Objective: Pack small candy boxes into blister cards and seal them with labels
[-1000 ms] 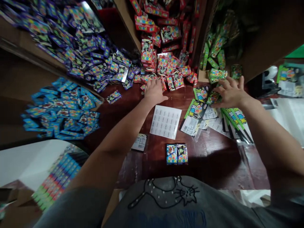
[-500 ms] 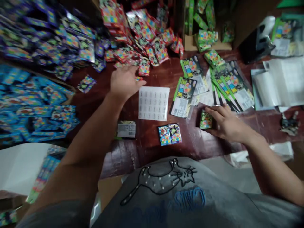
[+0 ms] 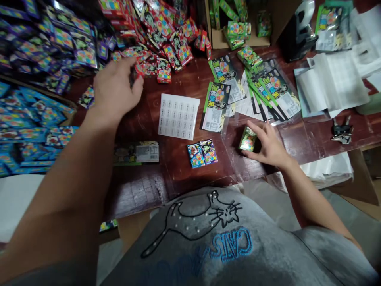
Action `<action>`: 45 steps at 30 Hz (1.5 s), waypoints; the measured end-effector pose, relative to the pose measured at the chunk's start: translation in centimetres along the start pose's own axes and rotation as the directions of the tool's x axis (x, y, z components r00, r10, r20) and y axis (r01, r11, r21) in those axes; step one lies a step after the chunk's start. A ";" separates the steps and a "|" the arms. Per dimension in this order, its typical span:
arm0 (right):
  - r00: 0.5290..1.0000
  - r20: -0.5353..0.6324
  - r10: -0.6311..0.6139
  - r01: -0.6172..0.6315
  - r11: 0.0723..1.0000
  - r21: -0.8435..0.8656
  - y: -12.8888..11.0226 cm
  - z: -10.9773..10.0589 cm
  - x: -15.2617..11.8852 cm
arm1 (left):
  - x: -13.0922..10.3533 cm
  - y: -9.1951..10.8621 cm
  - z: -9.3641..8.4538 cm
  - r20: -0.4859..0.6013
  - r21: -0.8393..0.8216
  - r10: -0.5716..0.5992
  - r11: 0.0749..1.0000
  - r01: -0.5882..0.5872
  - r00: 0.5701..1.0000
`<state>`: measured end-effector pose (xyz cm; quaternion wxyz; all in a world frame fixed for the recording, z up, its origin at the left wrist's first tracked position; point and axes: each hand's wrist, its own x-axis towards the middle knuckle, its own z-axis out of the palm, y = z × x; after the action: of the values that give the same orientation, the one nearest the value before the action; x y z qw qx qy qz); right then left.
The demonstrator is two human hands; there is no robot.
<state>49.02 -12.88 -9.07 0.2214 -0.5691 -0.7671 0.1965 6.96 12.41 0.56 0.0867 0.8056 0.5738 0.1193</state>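
Observation:
My left hand (image 3: pixel 117 87) is over the near left edge of the heap of red candy boxes (image 3: pixel 163 70), its thumb spread from the index finger. Dark tabletop shows in the gap; the other fingertips are hidden. A small green candy box (image 3: pixel 247 139) stands in my right hand (image 3: pixel 264 143), between thumb and fingers, close to the table. Left of it, a blue candy box (image 3: pixel 195 155) and a purple candy box (image 3: pixel 209 151) lie side by side. Beyond these is a white sheet of round stickers (image 3: pixel 178 116).
Purple boxes (image 3: pixel 85 49) and blue boxes (image 3: pixel 26 119) are heaped at left. Printed green-and-black bags (image 3: pixel 217 103) lie right of centre. Green boxes fill a carton (image 3: pixel 220 43). A black-and-white device (image 3: pixel 299 37), clear sleeves (image 3: pixel 336 83) and keys (image 3: pixel 342 131) are at right.
My left hand has moved left along the red heap, away from the sticker sheet. My right hand stays at the green box, now tilted with its fingers spread around it. The view has shifted.

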 end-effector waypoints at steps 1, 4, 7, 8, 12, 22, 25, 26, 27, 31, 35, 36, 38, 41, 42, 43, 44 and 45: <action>0.999 -0.038 -0.004 0.006 0.999 0.050 -0.2 -0.1 -0.3 | -0.8 1.4 -0.2 -0.075 -0.060 -0.002 0.998 -0.002 0.997; 0.990 -0.143 0.009 0.022 0.977 0.213 -0.3 0.2 -1.2 | -4.1 6.7 1.3 -0.128 -0.365 0.022 0.929 -0.067 0.992; 0.996 -0.083 -0.007 0.025 0.976 0.215 0.4 0.8 -2.2 | -7.8 12.1 5.7 0.205 -0.669 0.184 0.744 0.000 0.961; 0.999 -0.041 -0.023 0.029 0.987 0.159 0.8 0.9 -2.6 | -8.9 13.5 7.3 0.267 -0.733 0.235 0.679 0.039 0.935; 0.999 0.032 -0.023 0.025 0.999 -0.037 0.9 0.2 -3.5 | -11.5 16.3 11.3 0.329 -0.819 0.304 0.563 0.109 0.894; 0.974 0.005 -0.225 0.224 0.970 0.096 -3.2 -1.2 -0.4 | -9.5 18.7 7.5 0.295 -0.626 0.756 0.615 -0.480 0.584; 0.978 -0.020 -0.209 0.210 0.975 0.071 -2.9 -1.5 -0.8 | -8.7 20.4 7.7 0.252 -0.538 0.835 0.541 -0.647 0.489; 0.981 -0.017 -0.194 0.195 0.979 0.053 -2.8 -1.5 -1.1 | -8.6 20.8 8.0 0.221 -0.525 0.858 0.505 -0.685 0.463; 0.984 -0.013 -0.178 0.179 0.983 0.037 -2.7 -1.4 -1.5 | -8.6 21.0 8.2 0.189 -0.536 0.879 0.466 -0.704 0.437; 0.990 0.030 -0.141 0.141 0.990 -0.002 -3.0 -0.8 -2.7 | -10.0 18.3 8.0 0.115 -0.681 0.887 0.398 -0.615 0.448; 0.975 0.118 -0.188 0.196 0.979 -0.055 -3.4 -0.4 -1.5 | -13.6 9.7 4.1 0.247 -0.475 0.693 0.695 -0.539 0.677; 0.966 0.142 -0.218 0.229 0.971 -0.068 -3.4 -0.3 -0.7 | -14.8 7.0 2.8 0.280 -0.366 0.613 0.780 -0.508 0.739; 0.935 0.210 -0.285 0.307 0.948 -0.084 -3.3 0.3 1.6 | -17.2 2.0 0.8 0.304 -0.182 0.473 0.881 -0.437 0.827; 0.867 0.329 -0.374 0.419 0.905 -0.077 -3.7 1.9 5.3 | -20.3 -3.1 -0.2 0.381 0.010 0.308 0.941 -0.337 0.872; 0.849 0.351 -0.394 0.445 0.893 -0.073 -4.1 2.6 6.3 | -21.0 -4.0 0.1 0.410 0.042 0.273 0.948 -0.317 0.871; 0.839 0.360 -0.408 0.462 0.884 -0.075 -4.6 3.3 7.0 | -21.5 -4.4 0.5 0.424 0.060 0.247 0.952 -0.299 0.871; 0.836 0.359 -0.415 0.471 0.878 -0.082 -5.2 4.0 7.5 | -21.8 -4.4 1.0 0.425 0.063 0.238 0.955 -0.291 0.873; 0.839 0.353 -0.415 0.473 0.876 -0.093 -5.8 4.6 7.6 | -22.1 -4.2 1.5 0.417 0.065 0.227 0.958 -0.278 0.880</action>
<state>39.93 -7.37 -8.71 0.0816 -0.3524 -0.9183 0.1609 -3.27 -7.08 -4.03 0.1378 0.8844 0.4395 -0.0753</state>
